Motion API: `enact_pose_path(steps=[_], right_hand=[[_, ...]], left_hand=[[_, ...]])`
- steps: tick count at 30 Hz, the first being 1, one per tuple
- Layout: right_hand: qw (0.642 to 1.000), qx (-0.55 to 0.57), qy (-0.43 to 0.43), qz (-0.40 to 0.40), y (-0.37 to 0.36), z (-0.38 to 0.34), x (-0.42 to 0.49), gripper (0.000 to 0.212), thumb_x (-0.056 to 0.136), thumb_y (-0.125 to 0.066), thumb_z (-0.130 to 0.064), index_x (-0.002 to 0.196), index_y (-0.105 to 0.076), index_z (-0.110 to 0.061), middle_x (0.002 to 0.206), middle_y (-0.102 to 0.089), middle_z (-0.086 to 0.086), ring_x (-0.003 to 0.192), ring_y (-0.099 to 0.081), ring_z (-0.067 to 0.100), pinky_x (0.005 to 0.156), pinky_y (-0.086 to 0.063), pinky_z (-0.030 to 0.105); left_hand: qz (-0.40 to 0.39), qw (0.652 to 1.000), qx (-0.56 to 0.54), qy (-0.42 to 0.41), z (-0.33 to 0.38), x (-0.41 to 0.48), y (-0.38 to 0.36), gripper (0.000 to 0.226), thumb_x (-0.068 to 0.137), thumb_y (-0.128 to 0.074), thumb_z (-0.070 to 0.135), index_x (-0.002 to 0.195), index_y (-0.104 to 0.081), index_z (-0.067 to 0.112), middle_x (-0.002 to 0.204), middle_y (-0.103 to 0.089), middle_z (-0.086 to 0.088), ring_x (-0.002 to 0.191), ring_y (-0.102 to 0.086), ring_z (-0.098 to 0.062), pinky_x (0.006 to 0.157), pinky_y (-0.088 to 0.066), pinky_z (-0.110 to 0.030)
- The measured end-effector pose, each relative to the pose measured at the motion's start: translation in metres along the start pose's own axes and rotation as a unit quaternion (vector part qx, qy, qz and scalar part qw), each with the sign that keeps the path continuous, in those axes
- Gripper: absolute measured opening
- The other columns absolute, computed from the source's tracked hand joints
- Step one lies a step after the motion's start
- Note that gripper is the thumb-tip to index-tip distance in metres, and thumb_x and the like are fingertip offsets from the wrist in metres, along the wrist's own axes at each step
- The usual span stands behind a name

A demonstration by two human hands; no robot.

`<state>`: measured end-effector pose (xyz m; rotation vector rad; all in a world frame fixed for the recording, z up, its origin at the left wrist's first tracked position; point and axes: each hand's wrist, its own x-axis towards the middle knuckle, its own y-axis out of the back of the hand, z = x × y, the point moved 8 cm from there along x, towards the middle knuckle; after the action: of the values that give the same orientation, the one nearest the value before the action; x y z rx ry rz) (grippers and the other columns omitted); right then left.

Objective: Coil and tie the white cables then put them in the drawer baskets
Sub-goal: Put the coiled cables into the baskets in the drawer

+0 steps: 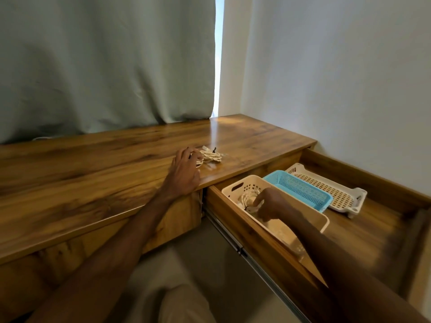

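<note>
Progress: about midway, by judgement. Two white cables in view, both coiled, a dark tie showing on each. One is being lodged, one awaits transfer

Basket coil (250, 198): inside the cream basket (231, 190), at its far end. Right hand (271, 205) pinches it, fingers curled down onto the loops

Desk coil (212, 156): lies on the desk top (93, 164), near the corner above the drawer. Left hand (184, 167) grips its near end, fingers curled over

Drawer (233, 220): pulled open, three baskets side by side

Cream basket: one coil, nothing else discernible

Blue basket (300, 190): no cable visible

White basket (335, 193): no cable visible
</note>
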<state>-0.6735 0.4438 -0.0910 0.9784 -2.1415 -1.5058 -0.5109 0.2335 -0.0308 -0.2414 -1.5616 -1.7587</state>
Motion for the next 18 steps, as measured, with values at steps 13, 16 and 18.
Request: enact_pose_path(steps=[13,16,18], right_hand=[[0.962,0.064,0.213,0.158,0.073,-0.133,0.060,0.049,0.083,-0.083,-0.017,0.129,-0.066,-0.016,0.126,-0.067,0.008,0.105,-0.065,0.019,0.077,-0.049,0.026],[0.972,0.033,0.206,0.111,0.048,-0.153,0.087,0.055,0.087,-0.078,-0.017,0.138,-0.059,-0.015,0.137,-0.062,0.009,0.115,-0.062,0.025,0.084,-0.048,0.029],[0.973,0.006,0.200,0.112,0.038,-0.157,0.096,0.046,0.088,-0.077,-0.018,0.132,-0.065,-0.016,0.131,-0.067,0.010,0.110,-0.065,0.024,0.086,-0.053,0.033]], left_hand=[[0.033,0.985,-0.026,0.169,-0.031,0.000,-0.002,0.062,0.079,-0.074,0.041,0.133,-0.051,0.021,0.144,-0.040,-0.004,0.135,-0.036,-0.025,0.106,-0.042,-0.044],[0.017,0.986,-0.017,0.164,-0.034,0.000,-0.007,0.053,0.084,-0.069,0.040,0.133,-0.057,0.020,0.151,-0.036,-0.006,0.141,-0.033,-0.026,0.112,-0.041,-0.046],[0.021,0.988,-0.027,0.154,-0.035,0.000,-0.008,0.049,0.086,-0.069,0.035,0.131,-0.060,0.019,0.149,-0.041,-0.007,0.138,-0.039,-0.026,0.111,-0.042,-0.045]])
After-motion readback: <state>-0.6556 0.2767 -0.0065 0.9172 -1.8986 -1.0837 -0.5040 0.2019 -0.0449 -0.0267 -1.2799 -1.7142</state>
